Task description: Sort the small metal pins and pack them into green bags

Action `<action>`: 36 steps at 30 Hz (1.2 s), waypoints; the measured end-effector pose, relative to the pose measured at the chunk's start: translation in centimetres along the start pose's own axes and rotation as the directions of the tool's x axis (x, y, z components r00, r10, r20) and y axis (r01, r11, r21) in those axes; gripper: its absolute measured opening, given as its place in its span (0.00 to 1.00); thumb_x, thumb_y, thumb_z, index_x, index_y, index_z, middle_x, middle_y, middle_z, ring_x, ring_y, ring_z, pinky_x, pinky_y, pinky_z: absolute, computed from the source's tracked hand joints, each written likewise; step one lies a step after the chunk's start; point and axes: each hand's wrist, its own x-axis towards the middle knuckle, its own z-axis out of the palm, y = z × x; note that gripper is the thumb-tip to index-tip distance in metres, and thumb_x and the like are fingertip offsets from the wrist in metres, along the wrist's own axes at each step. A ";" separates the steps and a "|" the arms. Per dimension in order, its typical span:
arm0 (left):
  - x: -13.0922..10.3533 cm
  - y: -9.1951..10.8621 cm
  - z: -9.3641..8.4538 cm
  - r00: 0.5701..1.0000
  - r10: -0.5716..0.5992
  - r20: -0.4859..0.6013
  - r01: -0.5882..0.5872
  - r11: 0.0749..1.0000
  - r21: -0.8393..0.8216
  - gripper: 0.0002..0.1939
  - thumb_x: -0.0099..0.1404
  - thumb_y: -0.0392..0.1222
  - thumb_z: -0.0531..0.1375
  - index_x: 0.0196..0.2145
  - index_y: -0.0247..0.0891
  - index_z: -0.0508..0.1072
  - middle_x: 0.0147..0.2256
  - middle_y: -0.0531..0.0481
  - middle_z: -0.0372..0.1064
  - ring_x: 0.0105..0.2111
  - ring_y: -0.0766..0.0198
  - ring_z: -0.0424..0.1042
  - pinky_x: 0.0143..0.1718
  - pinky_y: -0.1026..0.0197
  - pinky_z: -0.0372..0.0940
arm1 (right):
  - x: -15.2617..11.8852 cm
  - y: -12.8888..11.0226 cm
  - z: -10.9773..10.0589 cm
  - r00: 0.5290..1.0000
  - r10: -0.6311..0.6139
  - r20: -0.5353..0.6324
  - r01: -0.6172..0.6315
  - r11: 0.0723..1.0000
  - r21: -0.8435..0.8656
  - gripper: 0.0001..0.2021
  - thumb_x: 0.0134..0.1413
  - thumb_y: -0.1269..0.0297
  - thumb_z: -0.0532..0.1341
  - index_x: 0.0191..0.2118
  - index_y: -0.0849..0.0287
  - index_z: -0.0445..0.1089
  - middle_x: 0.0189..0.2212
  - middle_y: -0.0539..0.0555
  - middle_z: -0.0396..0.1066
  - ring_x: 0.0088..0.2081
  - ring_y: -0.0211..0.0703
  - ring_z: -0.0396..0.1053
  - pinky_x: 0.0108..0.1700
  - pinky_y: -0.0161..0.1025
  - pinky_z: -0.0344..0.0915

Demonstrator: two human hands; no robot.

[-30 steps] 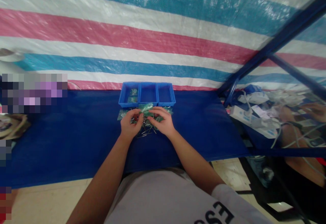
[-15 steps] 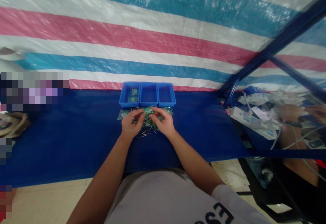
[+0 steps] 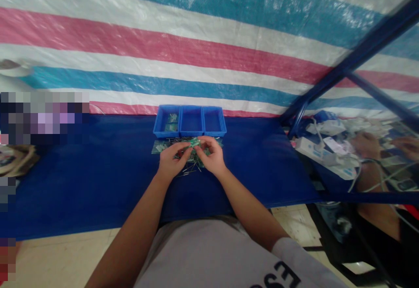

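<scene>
Between my fingertips is a small green board (image 3: pixel 194 142), pinched from the left by my left hand (image 3: pixel 173 160) and from the right by my right hand (image 3: pixel 211 155). Beneath both hands lies a pile of green boards and thin metal pins (image 3: pixel 190 168), partly hidden by my fingers. At the pile's left edge a flat green board (image 3: pixel 158 146) shows. Just behind the pile stands a blue three-compartment tray (image 3: pixel 191 135); its left compartment holds green pieces (image 3: pixel 171 122), and nothing shows in the middle and right ones.
The blue table (image 3: pixel 111 174) extends to both sides. At the right are a blue metal frame (image 3: pixel 327 80), a white power strip (image 3: pixel 327 159), cables and plastic bags, with another person's hands (image 3: pixel 366 145) among them. A brown bag (image 3: pixel 19 161) stands at the far left.
My left hand has shifted slightly right, and the fingertips of both hands are closer together around the small green board. The other person's hand at the right has moved a little.
</scene>
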 end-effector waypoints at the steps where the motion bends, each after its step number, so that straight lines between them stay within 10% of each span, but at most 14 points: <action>1: 0.1 0.1 0.0 1.000 -0.017 0.001 0.017 1.000 -0.003 0.09 0.61 0.45 0.62 0.37 0.38 0.76 0.32 0.49 0.77 0.23 0.70 0.71 0.28 0.66 0.68 | 0.0 0.0 0.0 1.000 0.005 0.006 -0.005 1.000 0.003 0.14 0.54 0.62 0.64 0.47 0.54 0.70 0.31 0.50 0.72 0.28 0.37 0.67 0.33 0.37 0.68; 12: 4.6 -1.8 -3.4 0.912 -0.327 -0.246 0.374 0.910 0.179 0.13 0.64 0.46 0.58 0.41 0.38 0.75 0.37 0.49 0.75 0.30 0.67 0.71 0.32 0.65 0.65 | 0.4 -0.7 -0.2 0.999 0.020 0.048 -0.021 1.000 0.016 0.15 0.59 0.62 0.60 0.52 0.53 0.67 0.41 0.55 0.78 0.40 0.42 0.75 0.39 0.41 0.71; 17: 8.2 -4.1 -5.4 0.881 -0.471 -0.038 0.431 0.767 0.476 0.13 0.63 0.46 0.57 0.42 0.40 0.76 0.34 0.47 0.76 0.35 0.57 0.74 0.41 0.56 0.64 | 0.4 -0.9 -0.2 0.999 0.037 0.027 -0.036 0.999 -0.040 0.11 0.59 0.62 0.59 0.46 0.55 0.72 0.40 0.56 0.78 0.40 0.44 0.75 0.39 0.41 0.71; 23: 10.5 -4.9 -3.8 0.775 -0.580 0.253 0.291 0.682 0.670 0.15 0.62 0.47 0.55 0.43 0.42 0.76 0.40 0.42 0.77 0.45 0.44 0.71 0.48 0.42 0.57 | 0.5 -1.1 -0.3 0.999 0.033 0.031 -0.031 0.997 -0.070 0.09 0.59 0.63 0.59 0.43 0.55 0.73 0.40 0.55 0.78 0.40 0.43 0.75 0.40 0.40 0.71; 36: 10.4 -5.1 -2.0 0.753 -0.513 0.413 0.073 0.688 0.722 0.19 0.65 0.48 0.49 0.41 0.41 0.78 0.40 0.37 0.75 0.46 0.41 0.68 0.45 0.41 0.56 | 0.5 -0.8 -0.6 0.997 0.060 0.039 -0.057 0.995 -0.078 0.09 0.60 0.63 0.58 0.42 0.54 0.75 0.40 0.54 0.77 0.39 0.42 0.74 0.42 0.40 0.70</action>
